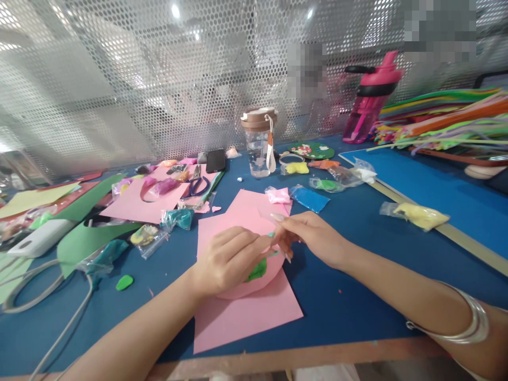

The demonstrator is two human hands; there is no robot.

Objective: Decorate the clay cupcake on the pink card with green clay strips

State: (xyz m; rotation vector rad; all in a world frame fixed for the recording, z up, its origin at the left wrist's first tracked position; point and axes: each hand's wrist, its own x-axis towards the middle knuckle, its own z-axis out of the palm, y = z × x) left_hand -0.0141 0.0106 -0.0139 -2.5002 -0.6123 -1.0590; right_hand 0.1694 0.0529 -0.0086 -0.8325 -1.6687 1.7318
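My left hand [228, 259] is curled over a round pink paper disc [270, 275] that carries green clay [257, 271]; its fingers are pinched together near the disc's top. My right hand [309, 238] meets it from the right, fingertips pinched on a tiny green bit of clay between the two hands. Both work over a pink paper sheet [246, 312] lying on the blue table [357, 296]. A silver bangle [468, 323] is on my right wrist.
Small bags of coloured clay are scattered about: blue [309, 198], pink [278, 194], yellow [420, 216], teal [178, 218]. A clear bottle [260, 143] and pink bottle [371, 98] stand at the back. Scissors [197, 182], phone [215, 160], green paper [87, 241], cables [47, 296] and stacked foam sheets [456, 121] surround.
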